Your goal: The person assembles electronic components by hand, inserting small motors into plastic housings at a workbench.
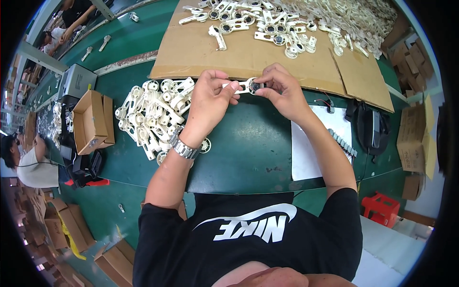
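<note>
Between my two hands, above the green table, is a cream plastic part with a slotted arm and a round end with a dark centre. My left hand grips the arm end between thumb and fingers, with a metal watch on that wrist. My right hand pinches the round end, thumb and fingers at its dark centre. Left of my left forearm lies a pile of similar cream parts, their rings showing no dark centres that I can make out. Beyond my hands, more parts with dark centres lie on a cardboard sheet.
A large heap of cream parts covers the far right. Near my right forearm are a white sheet, a row of small components and a black bag. An open cardboard box stands left. Other people work at the far left.
</note>
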